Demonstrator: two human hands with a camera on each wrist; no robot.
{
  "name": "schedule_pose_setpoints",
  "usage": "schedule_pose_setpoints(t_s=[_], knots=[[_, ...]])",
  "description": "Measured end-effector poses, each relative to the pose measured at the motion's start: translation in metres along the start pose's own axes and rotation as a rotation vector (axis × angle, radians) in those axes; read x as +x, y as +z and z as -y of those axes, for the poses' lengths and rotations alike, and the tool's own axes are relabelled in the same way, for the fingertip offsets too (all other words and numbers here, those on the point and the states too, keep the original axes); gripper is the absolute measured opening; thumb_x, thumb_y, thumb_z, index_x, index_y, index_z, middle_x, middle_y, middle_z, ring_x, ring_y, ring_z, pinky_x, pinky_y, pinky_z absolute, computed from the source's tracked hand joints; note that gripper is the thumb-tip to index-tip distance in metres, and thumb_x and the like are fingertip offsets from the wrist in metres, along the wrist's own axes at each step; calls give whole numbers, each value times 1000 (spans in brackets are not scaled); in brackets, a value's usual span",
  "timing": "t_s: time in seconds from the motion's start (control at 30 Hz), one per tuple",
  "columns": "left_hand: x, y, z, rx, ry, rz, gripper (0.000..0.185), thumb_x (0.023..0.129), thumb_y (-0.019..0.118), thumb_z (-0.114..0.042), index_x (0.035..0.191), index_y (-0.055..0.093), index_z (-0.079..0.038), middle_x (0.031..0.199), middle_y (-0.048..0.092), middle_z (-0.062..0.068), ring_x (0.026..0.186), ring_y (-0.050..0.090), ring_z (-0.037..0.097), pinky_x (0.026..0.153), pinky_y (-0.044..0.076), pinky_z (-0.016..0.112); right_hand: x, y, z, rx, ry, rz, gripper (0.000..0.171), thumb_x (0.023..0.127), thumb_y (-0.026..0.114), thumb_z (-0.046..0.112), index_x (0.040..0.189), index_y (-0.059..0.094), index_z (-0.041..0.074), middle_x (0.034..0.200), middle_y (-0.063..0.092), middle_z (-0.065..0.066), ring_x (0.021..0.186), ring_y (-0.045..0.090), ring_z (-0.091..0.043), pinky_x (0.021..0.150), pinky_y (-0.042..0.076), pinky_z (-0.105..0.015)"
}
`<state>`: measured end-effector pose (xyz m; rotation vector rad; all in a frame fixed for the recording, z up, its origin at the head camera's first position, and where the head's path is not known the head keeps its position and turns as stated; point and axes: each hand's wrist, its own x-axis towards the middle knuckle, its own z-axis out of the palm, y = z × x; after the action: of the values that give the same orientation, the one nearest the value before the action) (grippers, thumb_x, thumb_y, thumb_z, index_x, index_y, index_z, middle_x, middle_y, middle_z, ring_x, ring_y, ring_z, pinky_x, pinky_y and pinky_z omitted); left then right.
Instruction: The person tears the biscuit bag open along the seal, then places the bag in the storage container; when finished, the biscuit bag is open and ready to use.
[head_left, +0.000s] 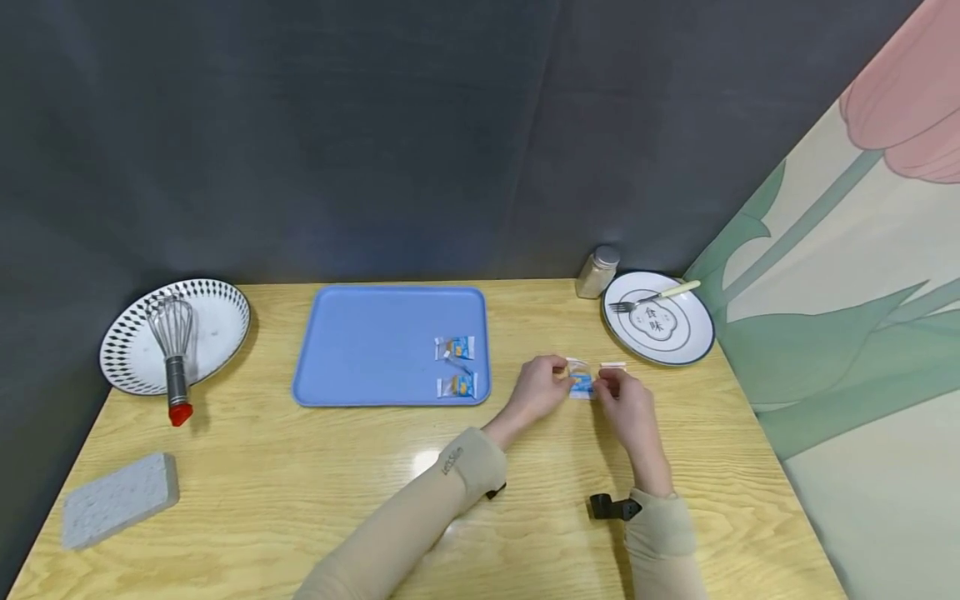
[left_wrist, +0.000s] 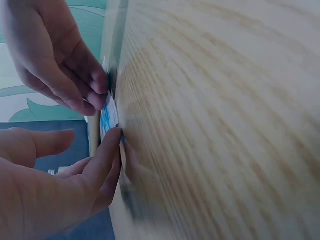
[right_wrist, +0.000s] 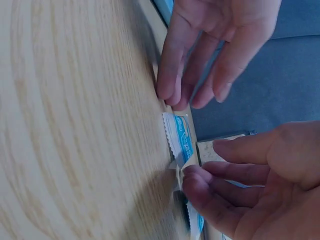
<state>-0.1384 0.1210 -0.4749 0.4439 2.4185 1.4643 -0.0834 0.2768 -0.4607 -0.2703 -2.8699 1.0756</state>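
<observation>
a small blue-and-white packet (head_left: 582, 381) is kept between the two hands, flat on the wooden table (head_left: 315, 492). its left side is met by the fingertips of the left hand (head_left: 537, 388), whose fingers are extended and relaxed, with the thumb held apart. its right side is touched by the fingertips of the right hand (head_left: 628, 408); these fingers are loosely bent, the thumb is set apart from them, and no firm grip is shown. just beyond the right fingertips the white end of a second packet (head_left: 612, 365) is seen, the remainder being hidden by that hand in the head view.

to the left of the left fingers, and a little farther out, a blue tray (head_left: 375, 350) is placed. near its right edge two wrapped packets are held: an upper packet (head_left: 454, 347) and a lower packet (head_left: 457, 385), set apart from each other. something pale is lodged between them, too small to be made out.

beyond the right fingers, to their right, a white plate (head_left: 693, 337) is set, and on it a fork (head_left: 654, 298) is laid. beside that plate a lidded jar (head_left: 597, 273) is stood, filled with something pale. far to the left of the left fingers, a patterned plate (head_left: 221, 333) is occupied by a whisk (head_left: 176, 358), its red-tipped handle hung over the rim; nearer, a grey block (head_left: 120, 500) is laid.
</observation>
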Motion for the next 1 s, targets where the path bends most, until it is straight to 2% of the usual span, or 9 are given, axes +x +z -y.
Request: schedule_pose_setpoints(t_s=[0.13, 0.3, 0.37, 0.5, 0.6, 0.67, 0.77, 0.9, 1.0], knots=[[-2, 1, -1, -42, -2, 26, 33, 101, 72, -6, 132, 71, 6, 128, 74, 18, 110, 74, 22, 88, 58, 24, -1, 3, 2, -8, -7, 24, 28, 104, 63, -1, 125, 64, -20, 111, 71, -33, 104, 70, -47, 90, 57, -55], [-4, 2, -2, -74, 6, 40, 34, 102, 71, -4, 134, 70, 7, 112, 77, 17, 87, 71, 14, 71, 50, 18, 0, 8, 6, -8, -17, 14, 29, 104, 63, -2, 125, 63, -21, 110, 71, -34, 104, 70, -47, 91, 56, -57], [-5, 3, -1, -84, 6, 36, 34, 101, 71, -3, 134, 69, 7, 113, 77, 18, 89, 73, 15, 72, 52, 18, 0, 9, 7, -1, -15, 8, 29, 104, 63, -3, 126, 62, -22, 111, 71, -35, 103, 70, -47, 91, 57, -57], [-6, 0, -1, -115, 7, 4, 33, 101, 72, -2, 132, 71, 7, 128, 74, 18, 109, 76, 22, 85, 58, 22, 0, 11, 9, 36, -11, -9, 30, 104, 62, -5, 129, 62, -21, 115, 69, -36, 104, 70, -48, 89, 58, -53], [-8, -4, -1, -160, 12, -8, 32, 101, 71, -1, 132, 71, 7, 132, 72, 18, 112, 75, 26, 86, 60, 25, -1, 11, 11, 88, -5, -49, 27, 104, 61, -6, 128, 63, -20, 112, 70, -33, 102, 71, -46, 83, 59, -37], [-9, -7, -2, -206, 6, -10, 31, 102, 70, -1, 132, 70, 7, 132, 72, 18, 110, 76, 27, 82, 61, 25, -1, 12, 12, 127, -5, -84, 25, 104, 62, -6, 126, 64, -18, 108, 71, -31, 97, 71, -41, 76, 55, -24], [-10, -13, -1, -271, -15, -7, 29, 104, 68, 0, 132, 70, 6, 132, 71, 18, 102, 77, 25, 75, 60, 24, -1, 14, 14, 219, 11, -116, 23, 103, 64, -6, 125, 65, -16, 105, 71, -30, 86, 71, -24, 69, 49, -12], [-10, -19, 1, -298, -14, -9, 28, 104, 68, -1, 132, 70, 6, 130, 72, 17, 92, 78, 23, 69, 59, 22, -1, 18, 18, 379, 52, -96, 24, 102, 66, -8, 125, 63, -16, 111, 68, -32, 77, 66, -4, 70, 57, -15], [-11, -25, 4, -285, 11, -24, 29, 104, 69, -2, 132, 70, 5, 124, 73, 16, 92, 78, 23, 69, 60, 23, -2, 21, 21, 465, 72, -68, 24, 102, 65, -10, 125, 62, -18, 114, 66, -34, 75, 66, 0, 73, 60, -20]])
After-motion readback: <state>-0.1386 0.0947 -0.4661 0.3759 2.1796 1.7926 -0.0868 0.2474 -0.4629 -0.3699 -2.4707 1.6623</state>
